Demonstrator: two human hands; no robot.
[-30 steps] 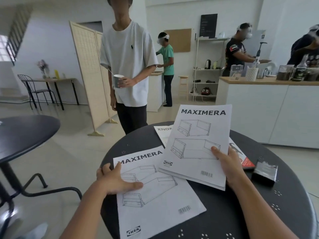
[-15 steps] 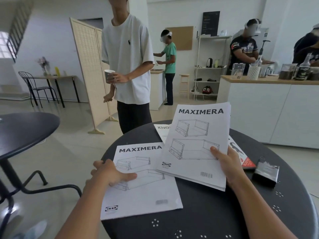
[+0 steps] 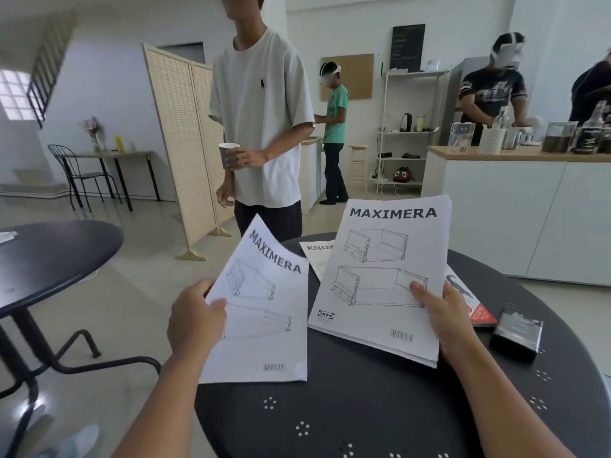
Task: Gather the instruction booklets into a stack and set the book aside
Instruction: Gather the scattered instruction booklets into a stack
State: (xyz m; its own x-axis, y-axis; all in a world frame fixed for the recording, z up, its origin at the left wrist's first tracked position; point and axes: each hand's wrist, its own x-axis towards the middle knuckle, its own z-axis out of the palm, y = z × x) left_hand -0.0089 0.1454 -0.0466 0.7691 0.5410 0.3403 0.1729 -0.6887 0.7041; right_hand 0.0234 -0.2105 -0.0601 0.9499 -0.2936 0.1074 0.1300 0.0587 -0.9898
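My left hand [image 3: 195, 320] grips the left edge of a white MAXIMERA booklet [image 3: 264, 312] and holds it lifted and tilted above the round black table [image 3: 363, 411]. My right hand [image 3: 443, 312] holds a thicker set of MAXIMERA booklets [image 3: 380, 276] by the right edge, raised over the table's middle. Under that set a KNOX booklet [image 3: 315, 251] lies flat, mostly hidden. A book with a red cover [image 3: 476, 310] peeks out to the right beneath the raised set.
A small black box [image 3: 517, 332] lies on the table's right side. A person in a white shirt [image 3: 264, 127] stands just beyond the table with a cup. Another black table [image 3: 49, 256] is at the left, and a white counter [image 3: 529, 213] at the right.
My left hand has slid the left booklet to the table's edge, gripped it and lifted it off the surface. The right hand's set has stayed raised.
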